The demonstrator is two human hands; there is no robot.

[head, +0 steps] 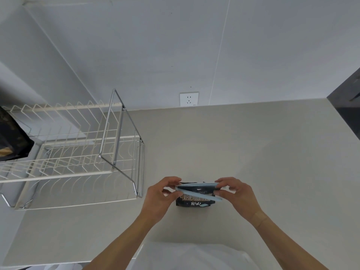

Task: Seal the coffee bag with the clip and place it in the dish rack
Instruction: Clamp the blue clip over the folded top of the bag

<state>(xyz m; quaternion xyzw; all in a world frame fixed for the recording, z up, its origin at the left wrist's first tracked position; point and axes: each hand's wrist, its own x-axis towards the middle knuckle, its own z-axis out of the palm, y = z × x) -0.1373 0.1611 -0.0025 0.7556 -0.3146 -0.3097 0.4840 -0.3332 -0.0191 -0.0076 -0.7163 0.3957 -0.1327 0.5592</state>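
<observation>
A small black coffee bag (194, 201) with pale lettering stands on the beige counter in front of me. A long light-blue clip (198, 189) spreads open in a V across the bag's top, hinged at the left. My left hand (161, 195) pinches the hinge end of the clip. My right hand (233, 193) holds the open ends at the right. The white and chrome wire dish rack (120, 145) stands to the left, a short way from the bag.
Another dark bag (13, 137) sits in the rack's upper tier at the far left edge. A white wall socket (189, 98) is on the wall behind the counter (253, 152). A dark appliance (348, 106) stands at the far right.
</observation>
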